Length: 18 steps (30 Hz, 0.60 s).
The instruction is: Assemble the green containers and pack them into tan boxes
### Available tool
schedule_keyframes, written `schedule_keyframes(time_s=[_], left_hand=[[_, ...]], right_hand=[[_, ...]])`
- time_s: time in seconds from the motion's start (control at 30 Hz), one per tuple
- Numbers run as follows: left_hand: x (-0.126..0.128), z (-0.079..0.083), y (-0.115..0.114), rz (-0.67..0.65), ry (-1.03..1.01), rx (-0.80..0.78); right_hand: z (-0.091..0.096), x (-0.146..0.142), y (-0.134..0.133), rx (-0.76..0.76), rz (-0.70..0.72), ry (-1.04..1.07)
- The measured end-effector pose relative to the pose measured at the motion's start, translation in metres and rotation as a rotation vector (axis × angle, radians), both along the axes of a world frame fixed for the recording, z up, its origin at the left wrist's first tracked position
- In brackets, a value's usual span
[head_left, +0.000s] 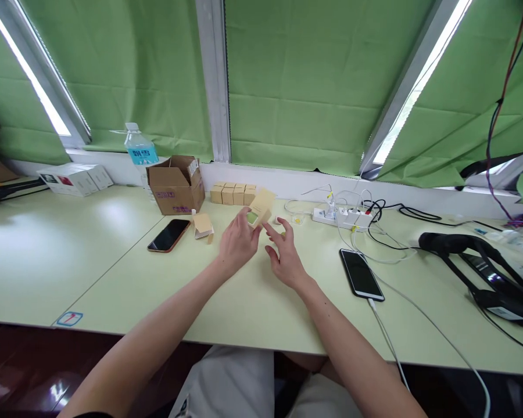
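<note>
My left hand (pixel 239 237) grips a small tan cardboard box (pixel 262 204) and holds it tilted above the table; its near end looks open. Close to the lower right of that box is my right hand (pixel 286 253), fingers spread, with nothing visible in them. Whether its fingertips touch the box I cannot tell. Left of my hands lies another small carton (pixel 203 225) with its flaps open. Behind the held box, several small tan boxes (pixel 234 193) stand in a row along the wall.
A brown cardboard box (pixel 175 184) stands open at the back left beside a water bottle (pixel 140 148). One phone (pixel 169 235) lies left; another phone (pixel 361 274), cabled, lies right. A power strip (pixel 343 218) with tangled cables and a black headset (pixel 483 276) occupy the right side.
</note>
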<state>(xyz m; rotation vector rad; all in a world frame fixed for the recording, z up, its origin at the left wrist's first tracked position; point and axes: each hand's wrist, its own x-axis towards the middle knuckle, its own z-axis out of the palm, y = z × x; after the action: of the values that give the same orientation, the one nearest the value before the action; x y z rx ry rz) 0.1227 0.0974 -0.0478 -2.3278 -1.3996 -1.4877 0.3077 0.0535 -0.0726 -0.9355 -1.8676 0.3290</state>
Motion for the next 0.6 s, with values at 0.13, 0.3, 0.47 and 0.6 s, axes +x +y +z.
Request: schedule_keyframes(time_s=[0.13, 0.3, 0.47, 0.6], left_hand=[[0.006, -0.004, -0.018, -0.174, -0.034, -0.064], [-0.008, -0.003, -0.014, -0.474, -0.183, -0.18], [-0.018, -0.004, -0.008, -0.591, -0.21, -0.247], [-0.01, -0.007, -0.011, -0.537, -0.214, -0.21]], right_hand=[[0.0, 0.008, 0.002, 0.028, 0.017, 0.027], [0.008, 0.017, 0.001, -0.019, 0.02, 0.173], [0.016, 0.017, -0.002, -0.158, 0.163, 0.36], [0.014, 0.013, -0.002, -0.171, 0.144, 0.418]])
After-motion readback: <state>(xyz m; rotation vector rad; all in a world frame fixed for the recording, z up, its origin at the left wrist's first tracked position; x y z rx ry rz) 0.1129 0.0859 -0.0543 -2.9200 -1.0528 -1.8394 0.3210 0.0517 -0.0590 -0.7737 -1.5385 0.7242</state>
